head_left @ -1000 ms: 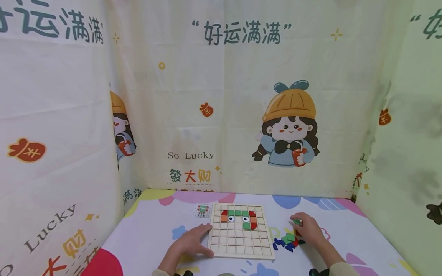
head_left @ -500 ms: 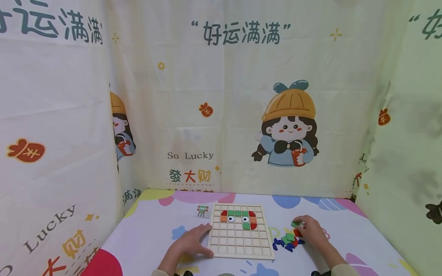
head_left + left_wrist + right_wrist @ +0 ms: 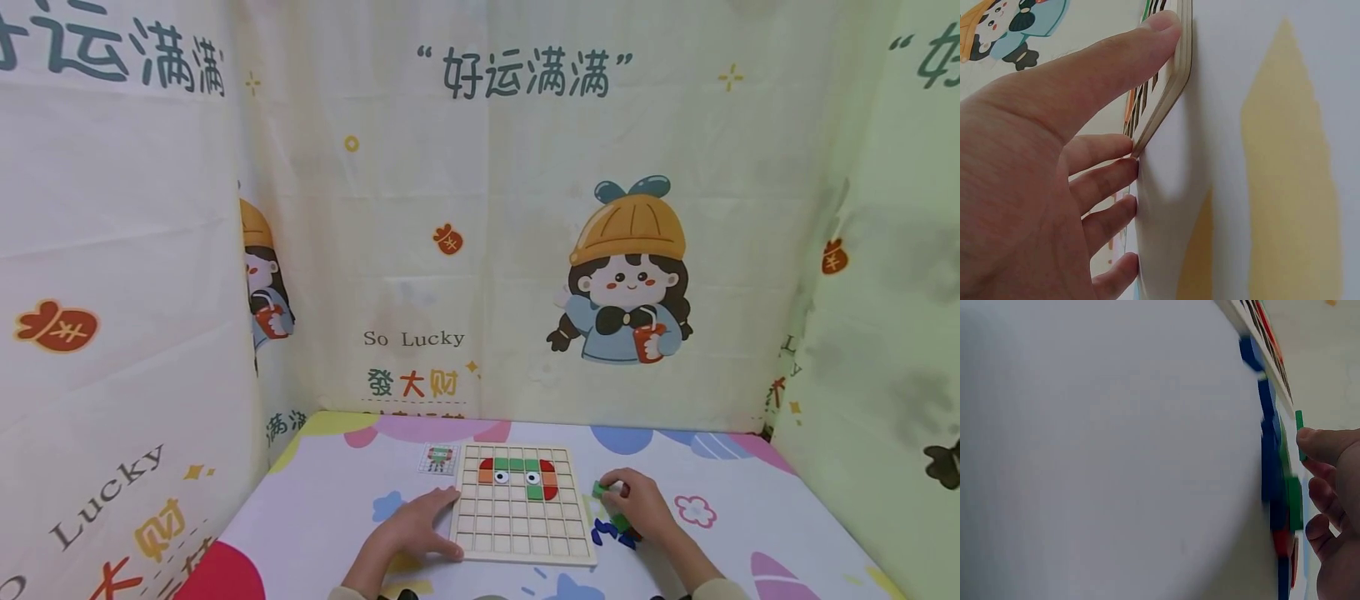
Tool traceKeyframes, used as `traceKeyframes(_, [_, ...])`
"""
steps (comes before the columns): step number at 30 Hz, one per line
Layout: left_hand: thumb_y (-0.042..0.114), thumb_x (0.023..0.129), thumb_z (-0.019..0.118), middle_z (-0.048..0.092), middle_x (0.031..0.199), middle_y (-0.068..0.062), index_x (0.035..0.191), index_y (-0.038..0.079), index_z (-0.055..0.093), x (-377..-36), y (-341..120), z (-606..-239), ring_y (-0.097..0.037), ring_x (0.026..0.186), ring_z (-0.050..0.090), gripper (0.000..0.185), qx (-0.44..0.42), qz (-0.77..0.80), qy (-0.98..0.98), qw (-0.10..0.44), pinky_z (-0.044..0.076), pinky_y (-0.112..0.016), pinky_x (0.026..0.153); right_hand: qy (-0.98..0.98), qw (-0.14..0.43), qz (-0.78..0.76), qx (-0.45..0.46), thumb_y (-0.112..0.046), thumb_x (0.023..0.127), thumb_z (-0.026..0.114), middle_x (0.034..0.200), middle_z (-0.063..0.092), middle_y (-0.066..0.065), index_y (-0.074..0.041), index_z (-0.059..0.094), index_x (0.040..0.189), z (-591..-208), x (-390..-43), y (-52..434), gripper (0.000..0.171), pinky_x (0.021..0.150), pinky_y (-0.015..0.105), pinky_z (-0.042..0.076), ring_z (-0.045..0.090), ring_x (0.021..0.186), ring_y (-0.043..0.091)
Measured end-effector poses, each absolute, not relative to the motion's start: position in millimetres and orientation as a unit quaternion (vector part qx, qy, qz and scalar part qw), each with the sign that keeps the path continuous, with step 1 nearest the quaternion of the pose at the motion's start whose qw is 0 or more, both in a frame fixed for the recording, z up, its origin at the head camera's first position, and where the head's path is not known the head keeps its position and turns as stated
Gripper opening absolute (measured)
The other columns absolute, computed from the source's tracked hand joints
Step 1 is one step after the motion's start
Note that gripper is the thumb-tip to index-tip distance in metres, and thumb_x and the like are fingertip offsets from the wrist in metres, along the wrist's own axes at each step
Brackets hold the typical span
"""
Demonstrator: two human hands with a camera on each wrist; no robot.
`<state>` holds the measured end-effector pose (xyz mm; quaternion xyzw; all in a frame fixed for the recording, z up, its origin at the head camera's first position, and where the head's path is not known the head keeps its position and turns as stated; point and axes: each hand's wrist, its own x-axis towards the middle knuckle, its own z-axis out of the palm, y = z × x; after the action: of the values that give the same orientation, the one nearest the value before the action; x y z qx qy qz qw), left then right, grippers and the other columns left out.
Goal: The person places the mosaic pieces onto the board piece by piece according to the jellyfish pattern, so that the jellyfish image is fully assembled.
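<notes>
A wooden grid board (image 3: pixel 491 542) lies on the table, with red, green and orange tiles and two round eye pieces (image 3: pixel 502 477) set in its upper cells. At its left side my left hand (image 3: pixel 420 525) rests with fingers spread; in the left wrist view its thumb (image 3: pixel 1129 62) touches the board's edge. My right hand (image 3: pixel 641 504) pinches a green tile (image 3: pixel 1300 434) between thumb and fingers, just right of the board and apart from it. Beneath that hand is a pile with blue pieces (image 3: pixel 603 531) and a green tile (image 3: pixel 621 522), partly hidden by the hand.
A small pattern card (image 3: pixel 438 458) with a printed figure lies beside the board's upper left corner. Printed cloth walls (image 3: pixel 405 292) stand behind and at both sides. The table cover (image 3: pixel 315 517) is white with coloured shapes.
My right hand has moved left toward the board with the green tile, now over the loose pieces. The left hand and the board have stayed in place.
</notes>
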<state>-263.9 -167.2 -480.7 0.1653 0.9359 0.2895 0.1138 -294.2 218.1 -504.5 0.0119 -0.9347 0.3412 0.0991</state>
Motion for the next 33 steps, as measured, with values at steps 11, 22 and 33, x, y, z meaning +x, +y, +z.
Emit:
traceKeyframes(11, [0.049, 0.06, 0.079, 0.042, 0.142, -0.006, 0.136, 0.022, 0.043, -264.3, -168.2, -482.5, -0.035, 0.131, 0.035, 0.089, 0.162, 0.291, 0.936, 0.118, 0.031, -0.059, 0.105, -0.923, 0.09, 0.367, 0.07, -0.013, 0.075, 0.072, 0.083, 0.059, -0.005, -0.022, 0.067, 0.084, -499.8, -293.7, 174.0, 0.013, 0.048, 0.018, 0.036, 0.044, 0.066, 0.009])
traceKeyframes(22, [0.049, 0.059, 0.079, 0.041, 0.142, -0.009, 0.137, 0.019, 0.042, -261.9, -168.6, -480.8, -0.038, 0.131, 0.035, 0.091, 0.18, 0.282, 0.937, 0.102, 0.03, -0.059, 0.105, -0.921, 0.083, 0.356, 0.134, -0.012, 0.077, 0.071, 0.09, 0.063, -0.004, -0.018, 0.068, 0.08, -501.9, -300.9, 148.0, 0.008, 0.057, 0.017, 0.037, 0.045, 0.071, 0.01])
traceKeyframes(33, [0.049, 0.06, 0.079, 0.041, 0.143, -0.009, 0.137, 0.02, 0.042, -261.6, -167.6, -477.0, -0.037, 0.132, 0.035, 0.09, 0.174, 0.287, 0.936, 0.108, 0.03, -0.059, 0.105, -0.92, 0.095, 0.337, 0.176, -0.01, 0.075, 0.072, 0.086, 0.063, -0.006, -0.018, 0.068, 0.077, -496.9, -306.9, 124.7, 0.009, 0.063, 0.019, 0.045, 0.051, 0.077, 0.007])
